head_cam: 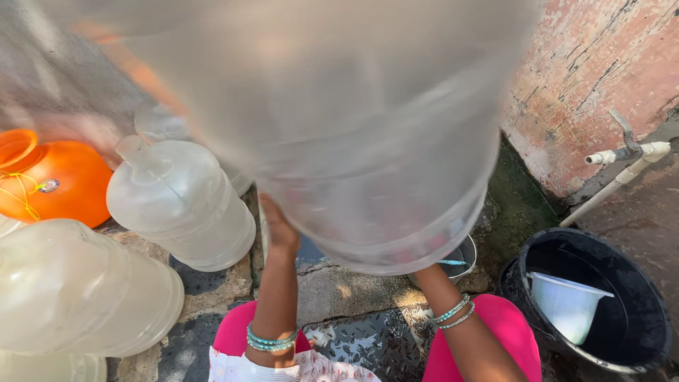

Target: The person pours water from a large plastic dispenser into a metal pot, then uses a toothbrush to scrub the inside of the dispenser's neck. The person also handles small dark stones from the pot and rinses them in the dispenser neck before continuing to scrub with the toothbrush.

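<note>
Large translucent water jug (pixel 353 127), blurred, raised close to the camera, base toward the ground

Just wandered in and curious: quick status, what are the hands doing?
Left hand pressed on big clear water jug, raised close to camera. Right hand hidden behind jug; grip unseen. Below: steel bowl, black tub holding white mug.

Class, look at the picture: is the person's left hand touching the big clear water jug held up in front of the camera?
Touching. The head view shows the left hand pressed flat against the side of the big clear jug, with no gap visible between them.
</note>
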